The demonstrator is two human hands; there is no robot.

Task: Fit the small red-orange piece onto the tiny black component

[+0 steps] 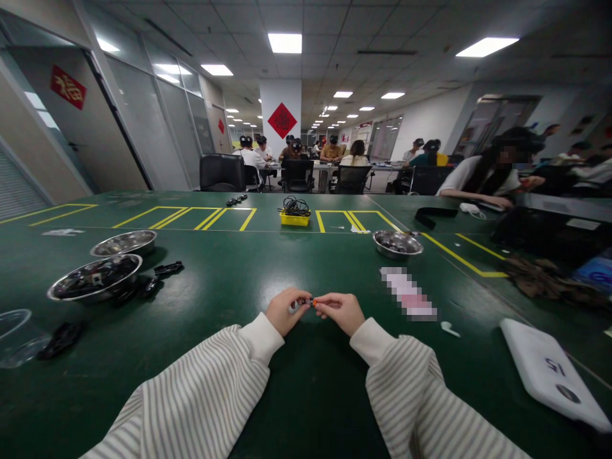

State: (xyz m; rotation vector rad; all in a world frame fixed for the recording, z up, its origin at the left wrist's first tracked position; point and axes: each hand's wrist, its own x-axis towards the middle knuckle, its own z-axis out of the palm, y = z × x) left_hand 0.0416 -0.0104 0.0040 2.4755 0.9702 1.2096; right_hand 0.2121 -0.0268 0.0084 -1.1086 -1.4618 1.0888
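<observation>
Above the green table, my left hand (285, 310) and my right hand (345, 312) meet fingertip to fingertip. Between them is a small dark part with an orange bit (313, 303), too small to name. Each hand pinches one end of it, with the orange bit at my right fingertips. To the left, a steel bowl (56, 292) is full of black parts, with more black pieces (152, 288) lying beside it. Another steel bowl (398, 254) holding small dark parts stands beyond my right hand.
A second steel bowl (98, 248), a clear plastic cup (14, 354) and a black piece (62, 339) are left. Farther back is a yellow tray (295, 220) of black cables. A pixelated flat item (408, 293), white earbud (449, 329) and white device (545, 363) lie right. A person (482, 172) sits across.
</observation>
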